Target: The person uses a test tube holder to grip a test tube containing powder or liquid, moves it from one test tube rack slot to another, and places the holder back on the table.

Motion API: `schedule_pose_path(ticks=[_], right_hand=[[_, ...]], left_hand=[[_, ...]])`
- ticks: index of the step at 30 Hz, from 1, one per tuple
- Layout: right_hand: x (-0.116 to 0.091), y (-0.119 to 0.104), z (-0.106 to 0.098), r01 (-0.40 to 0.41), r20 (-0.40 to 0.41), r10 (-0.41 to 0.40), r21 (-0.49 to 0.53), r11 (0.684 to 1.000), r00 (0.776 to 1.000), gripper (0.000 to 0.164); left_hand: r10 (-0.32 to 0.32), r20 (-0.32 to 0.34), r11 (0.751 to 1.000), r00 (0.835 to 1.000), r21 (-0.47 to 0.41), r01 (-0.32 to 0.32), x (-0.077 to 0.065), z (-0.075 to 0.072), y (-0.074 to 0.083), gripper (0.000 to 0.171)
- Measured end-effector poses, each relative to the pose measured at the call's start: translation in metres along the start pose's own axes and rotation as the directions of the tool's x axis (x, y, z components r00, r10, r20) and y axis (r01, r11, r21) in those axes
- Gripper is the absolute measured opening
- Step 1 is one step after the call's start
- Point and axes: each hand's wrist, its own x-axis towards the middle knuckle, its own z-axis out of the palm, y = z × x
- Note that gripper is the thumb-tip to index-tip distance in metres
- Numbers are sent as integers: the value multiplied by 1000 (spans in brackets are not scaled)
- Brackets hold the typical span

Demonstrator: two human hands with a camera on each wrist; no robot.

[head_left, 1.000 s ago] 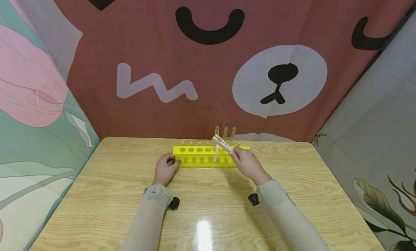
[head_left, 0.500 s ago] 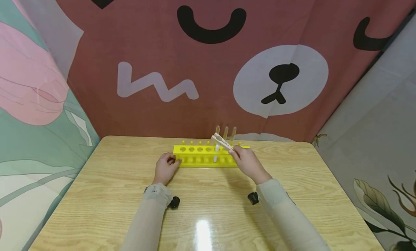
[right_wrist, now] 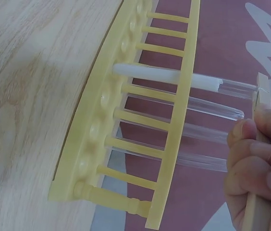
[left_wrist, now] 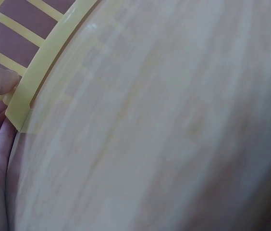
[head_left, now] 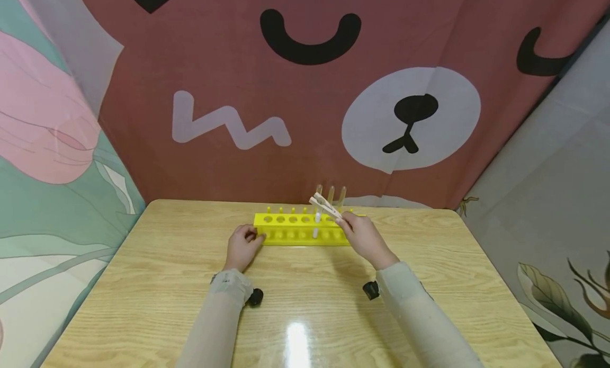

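A yellow test tube rack (head_left: 286,223) stands on the table with a row of round holes and pegs along its back. My left hand (head_left: 242,246) holds its left end, thumb over the edge and fingers below in the left wrist view. My right hand (head_left: 367,241) grips a wooden test tube holder (head_left: 326,206), fingers curled round its handles. In the right wrist view the holder's tip is right at the mouth of a glass test tube (right_wrist: 150,72) with white contents, standing in the rack. Whether the holder clamps the tube I cannot tell.
Several clear test tubes (head_left: 342,195) sit upside down on the rack's back pegs at the right. The light wooden table (head_left: 295,283) meets a reddish-brown printed curtain (head_left: 229,177) behind the rack. Printed cloths hang at both sides.
The tip of the holder in my right hand has risen slightly and shifted a little left. My left hand and the rack stay in place.
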Motion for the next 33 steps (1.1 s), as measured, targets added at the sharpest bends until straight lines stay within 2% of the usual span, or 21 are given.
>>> schedule_pose_path(ticks=[19,33], right_hand=[[-3,2,-8,9,-76,-6,38,999,997,25],[-11,15,-10,-44,-112,52,72,996,992,26]], left_hand=[[-24,9,1000,1000,2,24,0,0,1,22],[-25,9,1000,1000,1,25,0,0,2,22]])
